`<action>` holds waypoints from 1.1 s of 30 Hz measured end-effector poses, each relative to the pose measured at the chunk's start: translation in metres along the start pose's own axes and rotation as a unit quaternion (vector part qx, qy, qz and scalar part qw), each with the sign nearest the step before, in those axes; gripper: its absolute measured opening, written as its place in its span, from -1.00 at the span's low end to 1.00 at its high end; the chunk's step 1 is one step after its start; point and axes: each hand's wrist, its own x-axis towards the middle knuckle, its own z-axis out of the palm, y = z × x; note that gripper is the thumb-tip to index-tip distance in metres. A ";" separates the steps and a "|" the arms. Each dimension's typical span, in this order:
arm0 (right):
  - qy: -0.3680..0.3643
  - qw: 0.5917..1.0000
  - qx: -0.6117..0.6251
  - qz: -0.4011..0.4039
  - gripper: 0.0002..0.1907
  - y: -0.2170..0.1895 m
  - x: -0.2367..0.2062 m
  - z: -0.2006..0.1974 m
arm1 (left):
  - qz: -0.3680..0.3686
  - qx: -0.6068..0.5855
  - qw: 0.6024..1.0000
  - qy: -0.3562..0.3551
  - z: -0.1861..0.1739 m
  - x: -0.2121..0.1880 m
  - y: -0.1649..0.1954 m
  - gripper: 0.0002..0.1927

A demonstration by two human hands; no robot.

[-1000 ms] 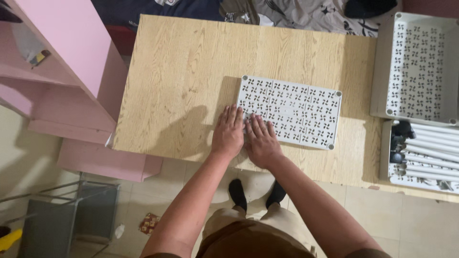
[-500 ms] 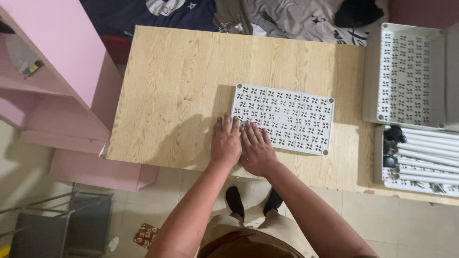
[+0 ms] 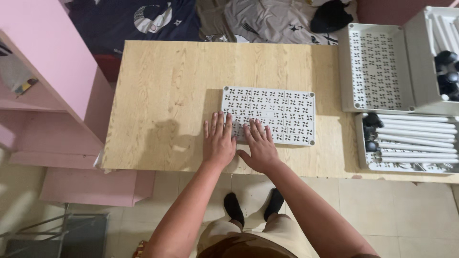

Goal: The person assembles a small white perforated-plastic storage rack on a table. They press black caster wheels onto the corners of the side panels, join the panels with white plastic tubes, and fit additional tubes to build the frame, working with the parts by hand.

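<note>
Left hand (image 3: 219, 142) and right hand (image 3: 258, 146), both flat and open, grip nothing, pressing the perforated white panel (image 3: 268, 114) near the table (image 3: 162, 95) front edge; uneven pressure could slide it off.

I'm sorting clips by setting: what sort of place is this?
Probably a room in a home, not a workshop: a wooden table on tiled floor, a pink shelf unit, and clothes heaped behind the table.

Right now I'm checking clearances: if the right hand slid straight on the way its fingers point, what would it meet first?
The right hand already lies on the white perforated panel; it would probably just cross it.
</note>
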 end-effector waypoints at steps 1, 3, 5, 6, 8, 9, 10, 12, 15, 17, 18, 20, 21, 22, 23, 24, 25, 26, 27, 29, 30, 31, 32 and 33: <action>0.022 1.000 0.002 0.002 -0.02 0.006 -0.005 -0.001 | 0.005 -0.005 1.000 -0.003 0.000 0.000 0.004 -0.20; 0.056 0.998 0.012 0.022 -0.04 0.018 -0.018 0.000 | 0.019 -0.018 1.000 -0.012 0.003 0.001 0.017 -0.19; 0.083 0.995 0.021 0.053 -0.06 0.035 -0.032 -0.001 | 0.039 -0.027 0.999 -0.016 0.008 0.004 0.034 -0.18; 0.092 0.994 0.017 0.056 -0.09 0.045 -0.040 -0.002 | 0.049 -0.029 0.998 -0.017 0.010 0.006 0.042 -0.18; 0.116 0.991 0.011 0.064 -0.14 0.069 -0.052 -0.006 | 0.065 -0.031 0.997 -0.017 0.017 0.015 0.063 -0.18; 0.122 0.990 0.001 0.072 -0.16 0.081 -0.061 -0.008 | 0.074 -0.033 0.997 -0.022 0.022 0.016 0.076 -0.18; 0.128 0.988 -0.010 0.080 -0.17 0.093 -0.068 -0.010 | 0.080 -0.041 0.996 -0.025 0.028 0.019 0.088 -0.18; 0.143 0.985 -0.024 0.095 -0.18 0.116 -0.081 -0.018 | 0.094 -0.057 0.993 -0.033 0.038 0.024 0.114 -0.18; 0.150 0.980 -0.020 0.130 -0.13 0.150 -0.106 -0.033 | 0.126 -0.060 0.989 -0.058 0.057 0.032 0.154 -0.15; 0.140 0.977 0.000 0.161 -0.08 0.173 -0.122 -0.045 | 0.143 -0.084 0.985 -0.053 0.070 0.038 0.183 -0.16; 0.148 0.975 0.000 0.164 -0.08 0.183 -0.132 -0.049 | 0.150 -0.095 0.983 -0.052 0.076 0.039 0.196 -0.16; 0.166 0.972 0.000 0.166 -0.09 0.203 -0.148 -0.056 | 0.160 -0.096 0.980 -0.066 0.086 0.041 0.222 -0.17; 0.174 0.970 -0.008 0.170 -0.10 0.212 -0.156 -0.058 | 0.164 -0.096 0.979 -0.072 0.091 0.043 0.234 -0.17; 0.183 0.968 -0.016 0.173 -0.12 0.221 -0.162 -0.060 | 0.175 -0.096 0.977 -0.072 0.096 0.047 0.247 -0.19; 0.192 0.965 -0.025 0.176 -0.13 0.232 -0.168 -0.063 | 0.186 -0.097 0.975 -0.071 0.102 0.050 0.260 -0.21; 0.182 0.964 -0.034 0.192 -0.17 0.240 -0.175 -0.063 | 0.195 -0.097 0.973 -0.074 0.106 0.050 0.271 -0.23; 0.170 0.962 -0.042 0.208 -0.21 0.249 -0.182 -0.063 | 0.205 -0.100 0.971 -0.073 0.111 0.050 0.281 -0.24; 0.160 0.961 -0.050 0.222 -0.24 0.257 -0.187 -0.063 | 0.214 -0.102 0.969 -0.071 0.116 0.051 0.291 -0.25; 0.184 0.956 -0.052 0.222 -0.29 0.265 -0.191 -0.062 | 0.222 -0.104 0.967 -0.068 0.120 0.053 0.301 -0.26; 0.230 0.947 -0.055 0.218 -0.37 0.280 -0.200 -0.062 | 0.233 -0.113 0.963 -0.071 0.129 0.054 0.320 -0.31; 0.239 0.944 -0.045 0.221 -0.41 0.288 -0.203 -0.061 | 0.236 -0.116 0.962 -0.073 0.133 0.055 0.328 -0.34; 0.248 0.942 -0.035 0.223 -0.45 0.295 -0.204 -0.061 | 0.231 -0.115 0.963 -0.078 0.137 0.055 0.335 -0.36; 0.257 0.939 -0.024 0.225 -0.48 0.301 -0.206 -0.060 | 0.227 -0.113 0.964 -0.083 0.140 0.056 0.342 -0.38; 0.256 0.940 -0.031 0.222 -0.50 0.306 -0.206 -0.060 | 0.222 -0.111 0.965 -0.088 0.143 0.056 0.348 -0.40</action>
